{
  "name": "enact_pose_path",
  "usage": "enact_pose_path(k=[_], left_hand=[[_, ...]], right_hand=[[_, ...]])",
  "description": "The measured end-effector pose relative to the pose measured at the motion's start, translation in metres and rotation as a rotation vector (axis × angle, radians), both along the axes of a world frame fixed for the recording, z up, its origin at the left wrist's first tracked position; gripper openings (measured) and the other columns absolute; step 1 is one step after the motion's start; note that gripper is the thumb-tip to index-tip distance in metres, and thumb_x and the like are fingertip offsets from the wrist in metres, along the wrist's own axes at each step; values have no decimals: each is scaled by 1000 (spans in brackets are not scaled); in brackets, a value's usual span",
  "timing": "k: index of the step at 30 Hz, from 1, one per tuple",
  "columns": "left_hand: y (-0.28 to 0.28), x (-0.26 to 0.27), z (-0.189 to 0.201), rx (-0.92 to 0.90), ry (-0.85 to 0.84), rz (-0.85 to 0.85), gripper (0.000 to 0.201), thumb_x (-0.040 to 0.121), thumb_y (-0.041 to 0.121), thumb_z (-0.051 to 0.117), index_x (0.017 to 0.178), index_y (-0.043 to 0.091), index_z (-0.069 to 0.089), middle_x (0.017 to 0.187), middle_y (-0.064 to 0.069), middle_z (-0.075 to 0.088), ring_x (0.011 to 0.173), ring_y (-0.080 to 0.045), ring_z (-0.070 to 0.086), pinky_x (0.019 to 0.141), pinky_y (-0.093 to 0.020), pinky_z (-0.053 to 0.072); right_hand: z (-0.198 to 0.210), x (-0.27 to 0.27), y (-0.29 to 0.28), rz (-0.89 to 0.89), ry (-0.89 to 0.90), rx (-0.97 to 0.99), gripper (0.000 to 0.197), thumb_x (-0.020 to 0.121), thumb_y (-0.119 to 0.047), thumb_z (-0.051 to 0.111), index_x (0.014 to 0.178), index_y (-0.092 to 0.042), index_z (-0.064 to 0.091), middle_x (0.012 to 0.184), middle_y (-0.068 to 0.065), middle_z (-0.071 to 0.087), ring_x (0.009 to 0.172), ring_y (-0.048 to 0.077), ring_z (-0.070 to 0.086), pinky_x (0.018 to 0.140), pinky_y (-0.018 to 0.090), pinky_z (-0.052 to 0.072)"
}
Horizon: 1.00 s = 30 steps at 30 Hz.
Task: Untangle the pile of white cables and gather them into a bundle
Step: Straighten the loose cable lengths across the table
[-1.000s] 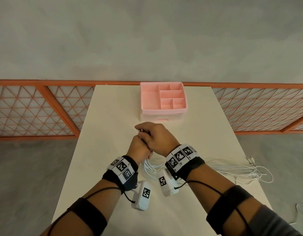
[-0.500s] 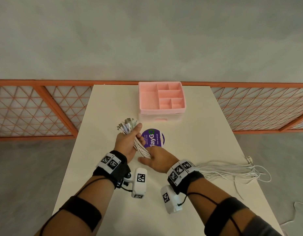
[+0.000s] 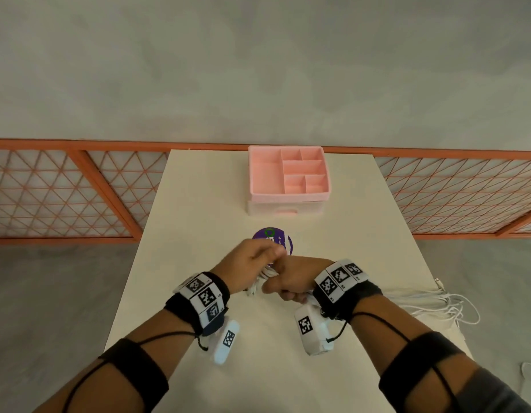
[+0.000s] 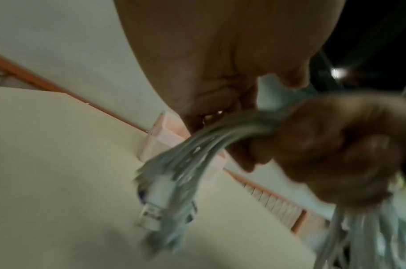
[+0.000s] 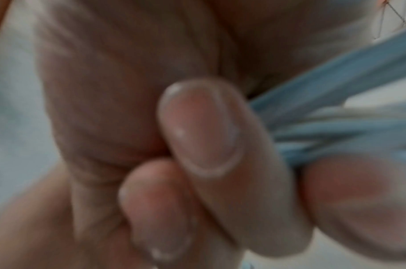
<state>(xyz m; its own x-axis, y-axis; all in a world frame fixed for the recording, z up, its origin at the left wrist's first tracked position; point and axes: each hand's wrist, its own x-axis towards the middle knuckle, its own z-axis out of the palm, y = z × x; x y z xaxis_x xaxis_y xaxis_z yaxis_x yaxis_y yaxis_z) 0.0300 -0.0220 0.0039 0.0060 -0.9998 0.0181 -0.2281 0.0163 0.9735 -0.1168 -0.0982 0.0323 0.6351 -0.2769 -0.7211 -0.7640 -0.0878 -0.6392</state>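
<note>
Head view: over the table (image 3: 198, 204), the right hand (image 3: 291, 278) fists the cables (image 3: 265, 275); the left hand (image 3: 249, 257) is curled beside it, its hold unclear. The pink tray (image 3: 264, 177) shows bare compartments. Left wrist view: plugs (image 4: 156, 209) dangle. Right wrist view: fingers (image 5: 204, 131) clamp cables (image 5: 335, 127).

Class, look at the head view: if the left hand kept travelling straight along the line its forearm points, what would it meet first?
Probably the purple disc just beyond the left hand; depth is unclear.
</note>
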Motion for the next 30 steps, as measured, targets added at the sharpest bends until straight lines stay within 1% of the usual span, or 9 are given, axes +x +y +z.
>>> enact_pose_path(k=[4, 8, 12, 16, 19, 23, 25, 27, 30], left_hand=[[3, -2, -10, 138, 13, -50, 76, 70, 86, 56, 77, 10, 60, 64, 2, 57, 62, -14, 53, 62, -30, 45], [6, -8, -6, 269, 51, -129, 84, 55, 90, 64, 80, 9, 58, 52, 6, 54, 46, -10, 49, 48, -24, 41], [9, -20, -8, 369, 81, -193, 43, 83, 49, 75, 62, 15, 57, 50, 0, 58, 48, -16, 58, 55, -30, 48], [13, -31, -10, 354, 57, -82, 56, 88, 53, 61, 55, 8, 54, 43, -4, 51, 46, -20, 55, 77, -50, 58], [11, -33, -4, 321, 96, -14, 52, 92, 43, 58, 51, 11, 50, 39, -2, 43, 39, -14, 46, 83, -55, 57], [12, -37, 3, 339, 167, -1, 41, 93, 34, 60, 59, 12, 53, 47, -4, 50, 49, -22, 53, 82, -58, 55], [12, -40, 13, 332, 165, -39, 40, 96, 28, 60, 62, 7, 58, 64, -9, 68, 63, -28, 62, 78, -43, 55], [9, -35, 20, 335, 201, -68, 28, 94, 24, 64, 78, 1, 70, 86, -13, 76, 78, -29, 72, 86, -36, 54], [1, -26, 33, 296, 232, -52, 42, 83, 35, 73, 108, 1, 71, 97, -18, 76, 90, -35, 73, 94, -45, 55]], right_hand=[[25, -5, -10, 101, -42, -12, 29, 79, -38, 71, 98, -16, 69, 54, 1, 47, 55, 23, 36, 47, 28, 31], [43, -14, -22, 132, -101, -111, 29, 79, -30, 75, 90, -3, 72, 54, 2, 48, 47, 16, 37, 45, 26, 30], [47, -18, -29, 109, -163, -263, 22, 77, -22, 77, 83, -2, 71, 58, 8, 53, 52, 16, 43, 50, 27, 34], [50, -22, -35, 68, -255, -409, 11, 75, -16, 77, 86, -13, 75, 80, 13, 70, 65, 13, 57, 62, 31, 46], [42, -27, -35, 64, -301, -502, 11, 75, -10, 75, 83, -14, 68, 72, 1, 66, 63, 9, 55, 63, 30, 46], [27, -28, -31, 73, -268, -729, 20, 80, -16, 70, 84, -25, 52, 76, -5, 62, 69, 16, 57, 67, 38, 50], [24, -27, -31, 58, -239, -792, 20, 82, -16, 65, 88, -28, 51, 79, -3, 65, 72, 20, 61, 69, 40, 52], [26, -26, -31, 75, -221, -824, 16, 84, -19, 64, 88, -29, 53, 81, -3, 67, 75, 21, 61, 70, 41, 52], [38, -27, -33, 132, -192, -863, 14, 84, -23, 65, 82, -28, 51, 76, -5, 62, 74, 21, 59, 65, 36, 48]])
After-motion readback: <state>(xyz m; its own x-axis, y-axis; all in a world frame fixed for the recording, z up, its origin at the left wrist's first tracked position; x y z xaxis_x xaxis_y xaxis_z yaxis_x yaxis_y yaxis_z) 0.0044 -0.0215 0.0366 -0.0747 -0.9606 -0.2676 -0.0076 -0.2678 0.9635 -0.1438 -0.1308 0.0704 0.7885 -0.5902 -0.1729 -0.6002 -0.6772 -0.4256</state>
